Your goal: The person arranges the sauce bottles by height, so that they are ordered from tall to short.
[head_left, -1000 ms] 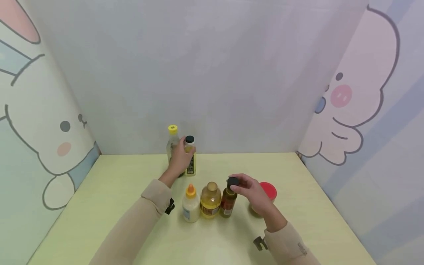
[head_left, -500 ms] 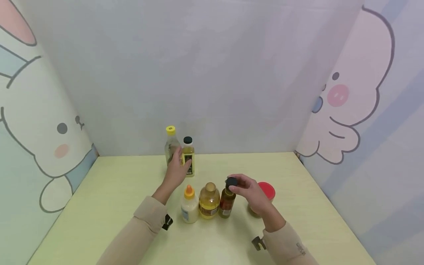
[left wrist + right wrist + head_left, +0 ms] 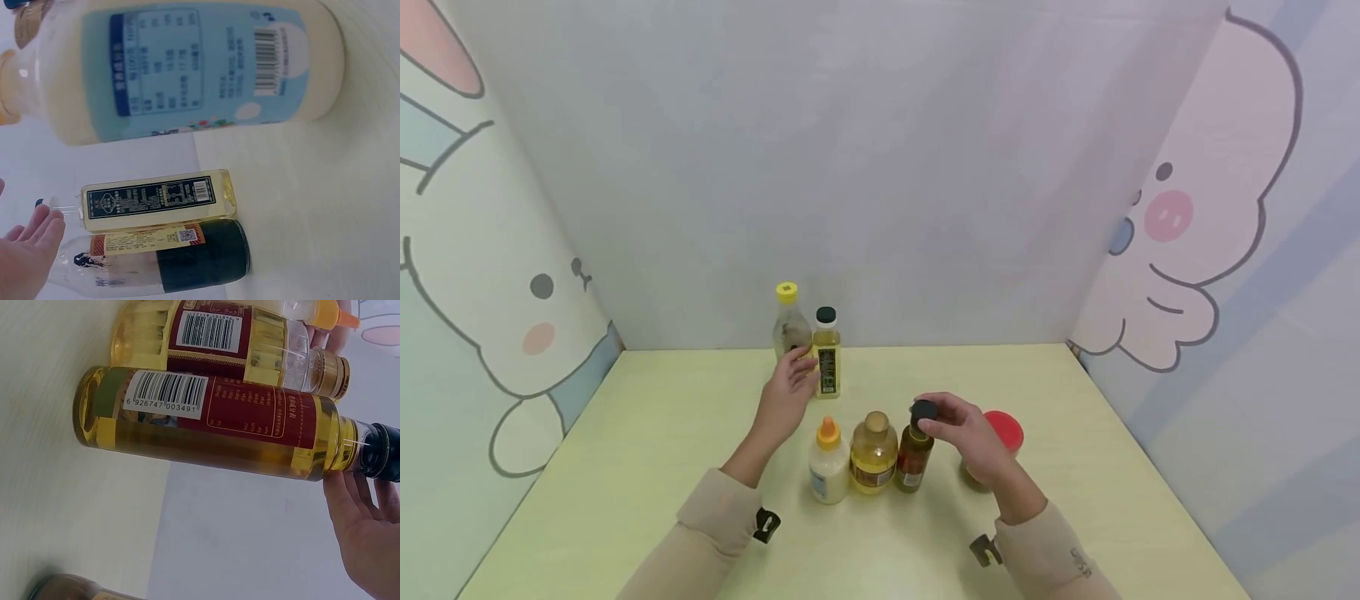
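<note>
My right hand [image 3: 934,414] pinches the black cap [image 3: 924,409] of a dark amber bottle with a red label [image 3: 914,461], which stands upright on the table. The right wrist view shows my fingers [image 3: 356,506] at that cap [image 3: 382,453]. My left hand [image 3: 796,372] hovers with relaxed fingers and holds nothing. It is just in front of a black-capped yellow bottle [image 3: 827,357] and a yellow-capped clear bottle [image 3: 787,327]. In the left wrist view my fingertips [image 3: 37,228] lie apart from these two bottles [image 3: 156,200].
A white bottle with an orange cap [image 3: 829,463] and a round yellow oil bottle [image 3: 874,457] stand in a row left of the amber one. A red-lidded jar [image 3: 1009,431] sits behind my right hand. Panel walls enclose the pale yellow table [image 3: 625,467] on three sides.
My left hand let go of the black-capped yellow bottle at the back and drew back toward me, fingers loose. My right hand stayed on the amber bottle's cap.
</note>
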